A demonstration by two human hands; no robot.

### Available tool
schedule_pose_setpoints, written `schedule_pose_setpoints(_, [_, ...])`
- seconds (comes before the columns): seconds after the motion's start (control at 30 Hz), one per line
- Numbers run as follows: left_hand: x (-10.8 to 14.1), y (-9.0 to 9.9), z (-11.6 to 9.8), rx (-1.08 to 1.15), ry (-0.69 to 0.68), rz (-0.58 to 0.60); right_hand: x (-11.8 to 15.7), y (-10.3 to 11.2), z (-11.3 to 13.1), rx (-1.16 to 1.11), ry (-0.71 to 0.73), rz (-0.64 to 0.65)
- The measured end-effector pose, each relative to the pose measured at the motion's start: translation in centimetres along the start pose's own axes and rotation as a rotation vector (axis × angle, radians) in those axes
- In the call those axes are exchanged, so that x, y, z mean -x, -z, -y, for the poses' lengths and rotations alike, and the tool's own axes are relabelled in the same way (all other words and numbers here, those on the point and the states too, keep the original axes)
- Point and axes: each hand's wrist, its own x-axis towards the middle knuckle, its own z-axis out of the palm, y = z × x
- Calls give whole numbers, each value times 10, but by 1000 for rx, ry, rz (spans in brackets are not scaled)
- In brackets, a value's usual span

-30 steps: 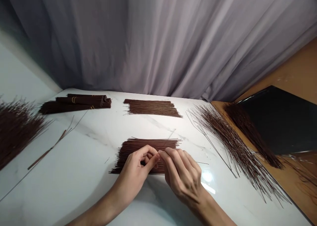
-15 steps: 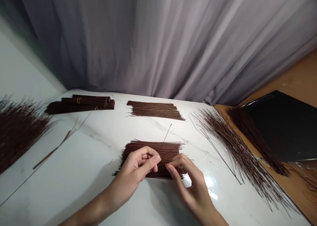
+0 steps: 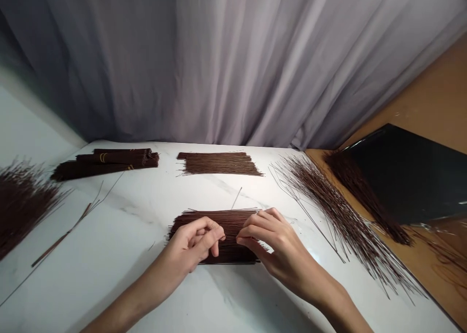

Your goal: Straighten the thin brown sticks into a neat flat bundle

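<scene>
My left hand (image 3: 199, 240) is closed in a pinch over the near pile of thin dark brown sticks (image 3: 233, 253). A single thin stick (image 3: 236, 198) slants up and away, in line with the left fingertips; against the pile its lower part is hard to see. Just to the right, my right hand (image 3: 272, 233) has thumb and fingers pressed together above the pile's right end. Whatever its fingertips hold, if anything, is too small to make out. A small gap separates the two hands.
Behind lies a second flat row of sticks (image 3: 219, 163). Bundles with yellow ties (image 3: 113, 164) lie back left, near a loose twisted strand (image 3: 69, 231) and a bushy heap (image 3: 25, 206). Long loose strands (image 3: 339, 211) and a black sheet (image 3: 408, 177) are at right. A grey curtain (image 3: 204, 65) hangs behind.
My right hand has moved up and turned, its fingers now pressed together over the pile's right end. The left hand keeps its pinch. The whole view has shifted slightly.
</scene>
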Motion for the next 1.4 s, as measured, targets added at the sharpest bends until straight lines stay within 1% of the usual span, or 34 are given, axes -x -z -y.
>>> schedule_pose_setpoints(0.13, [-4, -4, 5, -138, -69, -85, 1, 4, -1, 23, 22, 31])
schedule_pose_setpoints(0.27, [-8, -2, 11, -165, -88, -122, 11, 18, -16, 4, -21, 33])
schedule_pose_setpoints(0.4, [-11, 4, 14, -189, -74, -101, 16, 34, -37, 35, -46, 2])
schedule_pose_setpoints(0.5, [-12, 6, 12, -208, -63, -64, 12, 36, -44, 74, -26, -4])
schedule_pose_setpoints(0.6, [-14, 5, 13, -202, -47, -44, 9, 33, -41, 166, -5, -68])
schedule_pose_setpoints(0.77, [-19, 4, 23, -175, -44, -49, 5, 26, -21, 425, 28, -235])
schedule_pose_setpoints(0.83, [-20, 3, 26, -176, -50, -43, 0, 22, -14, 501, 85, -248])
schedule_pose_setpoints(0.9, [-19, 1, 27, -183, -59, -34, -5, 16, -11, 545, 162, -201])
schedule_pose_setpoints(0.93, [-18, 0, 26, -185, -62, -31, -8, 13, -11, 542, 189, -174])
schedule_pose_setpoints(1.0, [-16, 0, 23, -184, -64, -23, -11, 7, -15, 495, 190, -160])
schedule_pose_setpoints(1.1, [-14, 2, 19, -168, -67, -28, -10, 2, -20, 378, 119, -174])
schedule_pose_setpoints(1.17, [-15, 3, 17, -159, -72, -47, -9, 0, -22, 309, 74, -158])
schedule_pose_setpoints(1.3, [-16, 3, 19, -162, -97, -77, -8, 4, -21, 229, 28, -137])
schedule_pose_setpoints(1.37, [-17, 3, 21, -155, -105, -91, -6, 11, -23, 191, 10, -187])
schedule_pose_setpoints(1.4, [-18, 4, 22, -145, -102, -95, -3, 16, -24, 161, -12, -247])
